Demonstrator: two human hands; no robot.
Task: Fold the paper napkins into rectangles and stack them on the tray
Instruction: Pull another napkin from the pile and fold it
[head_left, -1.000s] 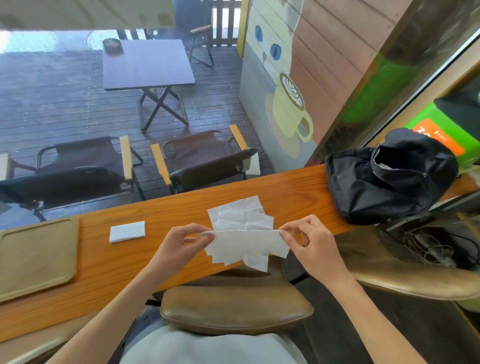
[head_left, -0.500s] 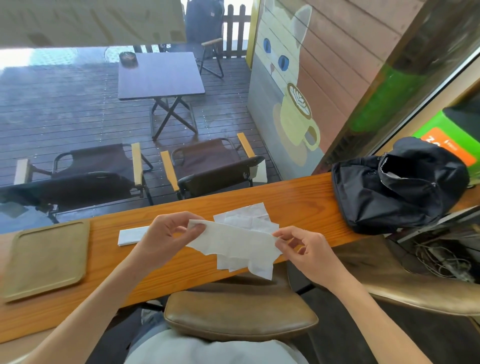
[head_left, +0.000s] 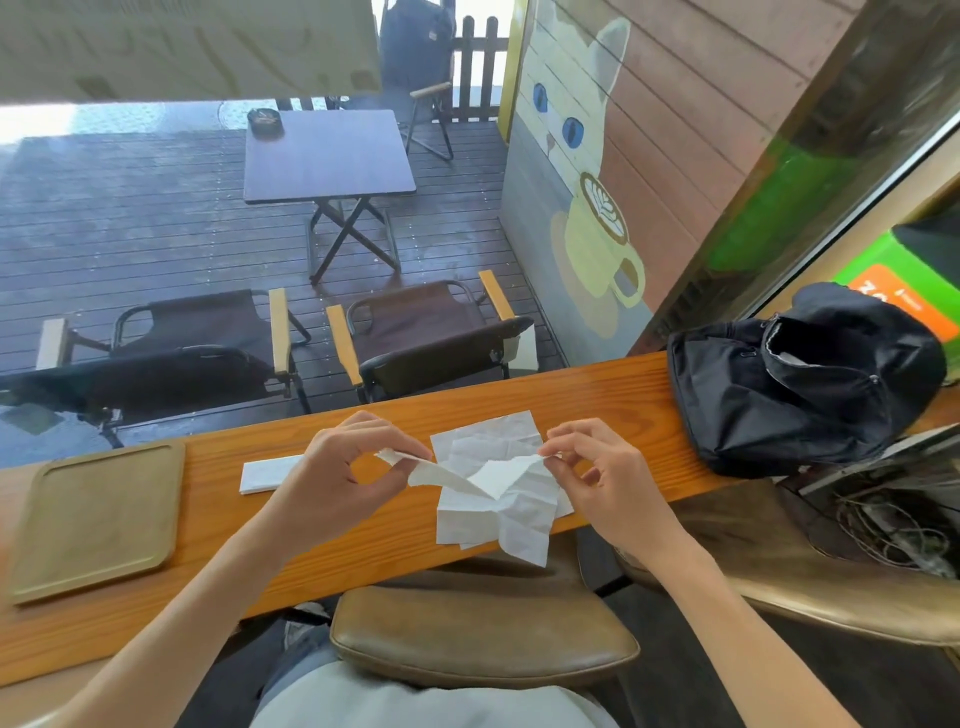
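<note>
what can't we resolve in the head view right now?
- Folded napkin: right end hidden behind the left hand.
- Loose napkins under the held napkin: overlapping, count unclear.
- Right hand: fingertip pinch too small to read.
- Tray: near corner blurred at the frame's left edge.
- Black bag: contents hidden in its dark opening.

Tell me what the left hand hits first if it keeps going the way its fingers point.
Probably the loose napkins on the counter: the left hand points right, toward them. Depth is unclear.
</note>
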